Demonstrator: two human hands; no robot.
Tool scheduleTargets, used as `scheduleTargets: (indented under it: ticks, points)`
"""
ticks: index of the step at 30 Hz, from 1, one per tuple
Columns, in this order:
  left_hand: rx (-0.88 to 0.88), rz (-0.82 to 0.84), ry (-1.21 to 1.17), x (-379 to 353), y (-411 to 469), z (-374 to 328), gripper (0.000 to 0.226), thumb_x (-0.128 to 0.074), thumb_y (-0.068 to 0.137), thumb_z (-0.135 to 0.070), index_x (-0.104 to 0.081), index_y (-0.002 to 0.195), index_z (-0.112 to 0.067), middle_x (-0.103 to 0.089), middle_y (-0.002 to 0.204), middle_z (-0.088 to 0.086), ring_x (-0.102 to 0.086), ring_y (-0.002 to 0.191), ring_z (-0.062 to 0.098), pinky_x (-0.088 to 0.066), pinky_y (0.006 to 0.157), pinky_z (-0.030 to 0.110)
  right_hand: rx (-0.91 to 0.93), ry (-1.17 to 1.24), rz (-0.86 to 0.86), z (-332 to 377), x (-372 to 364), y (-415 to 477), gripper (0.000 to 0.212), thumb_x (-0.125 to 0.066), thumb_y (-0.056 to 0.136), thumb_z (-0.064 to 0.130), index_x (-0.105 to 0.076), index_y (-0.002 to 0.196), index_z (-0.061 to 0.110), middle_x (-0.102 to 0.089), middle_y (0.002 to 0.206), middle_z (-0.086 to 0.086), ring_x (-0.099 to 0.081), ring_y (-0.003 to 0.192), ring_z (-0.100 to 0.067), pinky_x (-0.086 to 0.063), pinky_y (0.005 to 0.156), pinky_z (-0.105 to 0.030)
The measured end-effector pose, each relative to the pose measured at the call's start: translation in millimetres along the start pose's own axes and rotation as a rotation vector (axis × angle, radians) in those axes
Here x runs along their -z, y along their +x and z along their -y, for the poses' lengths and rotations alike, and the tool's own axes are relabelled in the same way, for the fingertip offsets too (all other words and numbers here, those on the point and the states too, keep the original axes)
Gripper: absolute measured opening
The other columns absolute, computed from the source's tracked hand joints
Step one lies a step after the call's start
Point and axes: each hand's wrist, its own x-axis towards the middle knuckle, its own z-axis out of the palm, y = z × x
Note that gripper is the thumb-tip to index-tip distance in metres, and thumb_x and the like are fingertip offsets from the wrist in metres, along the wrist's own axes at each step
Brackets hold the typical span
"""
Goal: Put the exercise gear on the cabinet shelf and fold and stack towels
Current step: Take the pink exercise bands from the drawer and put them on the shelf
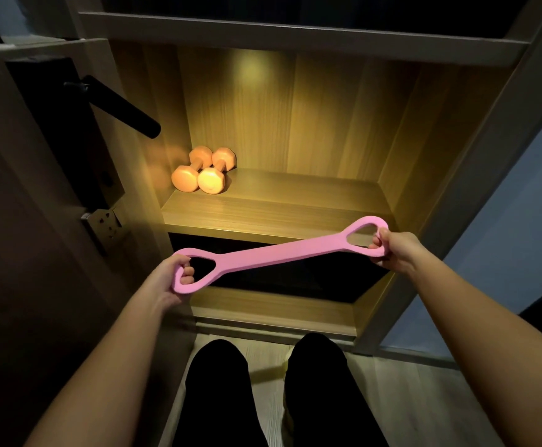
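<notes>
Two hands are holding a pink resistance band (279, 253) level in front of the cabinet (405, 130), just below the front edge of the lit wooden shelf (295, 204) and not touching it. The band is looking flat and matte, with a straight strap in the middle widening into a heart-shaped loop at each end. It is running slightly uphill from left to right and is being kept taut. The left hand (173, 279) is gripping the left loop, its fingers curling through the opening. The right hand (392, 250) is pinching the right loop, fingers hooking round its rim. Two orange dumbbells (203, 171) are lying side by side at the shelf's back left corner. A black door handle (124, 106) is jutting out on the left.
</notes>
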Motion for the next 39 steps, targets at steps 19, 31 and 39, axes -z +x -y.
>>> scheduleTargets:
  ticks: [19, 31, 39]
  points:
    - [-0.118, -0.18, 0.218, 11, 17, 0, 0.015, -0.048, 0.098, -0.015, -0.061, 0.094, -0.01, -0.042, 0.064, -0.001, -0.033, 0.048, 0.006, -0.03, 0.033, 0.012, -0.002, -0.034, -0.134, -38, 13, 21, 0.014, -0.05, 0.096, 0.004, -0.061, 0.088, 0.006, -0.056, 0.075, -0.008, -0.055, 0.064, -0.017, -0.048, 0.056, -0.033]
    - [-0.064, -0.224, 0.368, -16, 15, 16, 0.016, -0.051, 0.098, -0.018, -0.058, 0.088, -0.008, -0.045, 0.064, 0.001, -0.035, 0.047, 0.009, -0.032, 0.036, 0.016, 0.126, -0.077, -0.071, -52, -27, -7, 0.018, -0.048, 0.1, 0.017, -0.062, 0.096, 0.006, -0.06, 0.079, -0.006, -0.056, 0.066, -0.015, -0.05, 0.063, -0.027]
    - [-0.019, -0.029, 0.419, -79, -14, 37, 0.019, -0.048, 0.099, -0.019, -0.06, 0.1, -0.005, -0.052, 0.067, 0.003, -0.048, 0.057, 0.014, -0.047, 0.07, 0.03, 0.35, -0.364, 0.093, -59, -76, -46, 0.014, -0.06, 0.09, 0.022, -0.069, 0.087, 0.012, -0.072, 0.078, -0.005, -0.069, 0.066, -0.014, -0.06, 0.068, -0.035]
